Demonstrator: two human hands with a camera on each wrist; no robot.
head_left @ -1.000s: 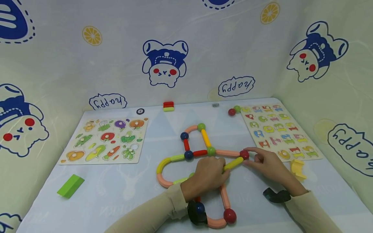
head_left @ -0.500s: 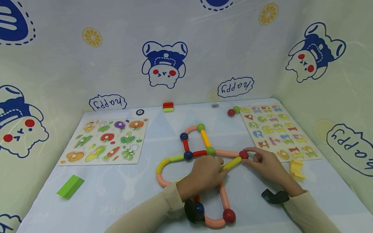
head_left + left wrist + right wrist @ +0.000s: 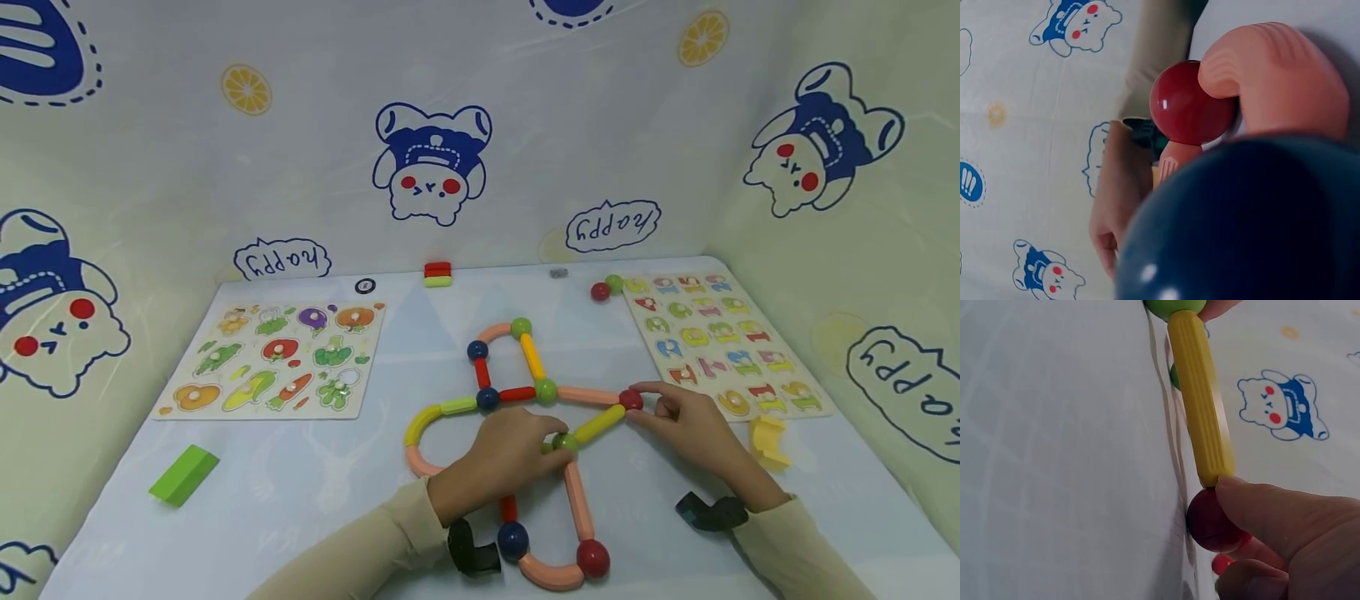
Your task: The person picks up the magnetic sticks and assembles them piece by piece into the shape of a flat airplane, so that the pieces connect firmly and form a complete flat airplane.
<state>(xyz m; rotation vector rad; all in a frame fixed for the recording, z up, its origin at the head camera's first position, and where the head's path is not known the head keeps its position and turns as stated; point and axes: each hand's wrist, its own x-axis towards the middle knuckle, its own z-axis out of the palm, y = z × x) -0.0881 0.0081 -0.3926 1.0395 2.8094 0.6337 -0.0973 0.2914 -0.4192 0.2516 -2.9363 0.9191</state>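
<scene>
My left hand point(image 3: 498, 450) pinches a green ball point(image 3: 566, 443) between fingers and thumb. A straight yellow rod point(image 3: 600, 425) runs from that ball to a red ball point(image 3: 631, 400), which my right hand point(image 3: 690, 425) pinches; the right wrist view shows the thumb point(image 3: 1260, 509) on this red ball point(image 3: 1213, 522). These belong to a flat figure of rods and balls. Its upper loop includes a yellow-orange rod point(image 3: 532, 357); the lower one has a blue ball point(image 3: 513, 540) and a larger red ball point(image 3: 593, 558). My left hand hides part of the curved left side.
A vegetable puzzle board point(image 3: 270, 358) lies at left, a numbers-and-letters board point(image 3: 705, 333) at right. A green block point(image 3: 183, 475) and a yellow arched block point(image 3: 768, 442) lie nearer. At the back are stacked red and lime pieces point(image 3: 437, 275) and a loose red ball point(image 3: 600, 292).
My left hand has slid left from the yellow rod to the green ball, which now shows. The right hand keeps its pinch on the red ball.
</scene>
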